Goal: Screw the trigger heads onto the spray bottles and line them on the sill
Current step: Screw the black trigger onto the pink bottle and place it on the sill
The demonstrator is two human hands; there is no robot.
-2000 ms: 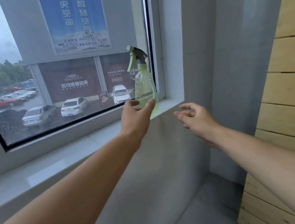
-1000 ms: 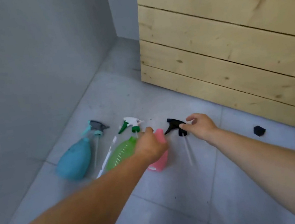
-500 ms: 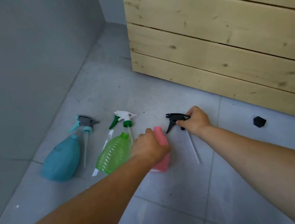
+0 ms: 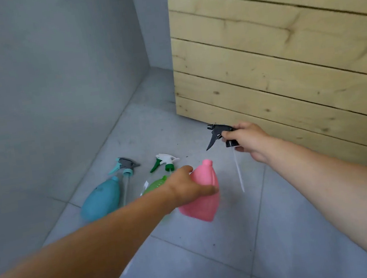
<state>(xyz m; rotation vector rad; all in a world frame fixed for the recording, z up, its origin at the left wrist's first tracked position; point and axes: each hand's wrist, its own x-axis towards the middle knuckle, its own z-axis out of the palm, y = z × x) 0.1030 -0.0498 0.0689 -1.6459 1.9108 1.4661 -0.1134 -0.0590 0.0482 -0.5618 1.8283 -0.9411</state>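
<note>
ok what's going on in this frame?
A person is putting spray bottles together on a tiled floor. The left hand grips the pink bottle, neck open. The right hand holds the black trigger head, its dip tube hanging free, not yet in the neck. The teal bottle and green bottle lie on the floor with their heads loose beside them.

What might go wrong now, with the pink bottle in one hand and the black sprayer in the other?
The long dip tube hanging from the black trigger head could miss the narrow neck of the pink bottle and bend. The left hand holds the bottle tilted, so the thread might start crooked.
</note>
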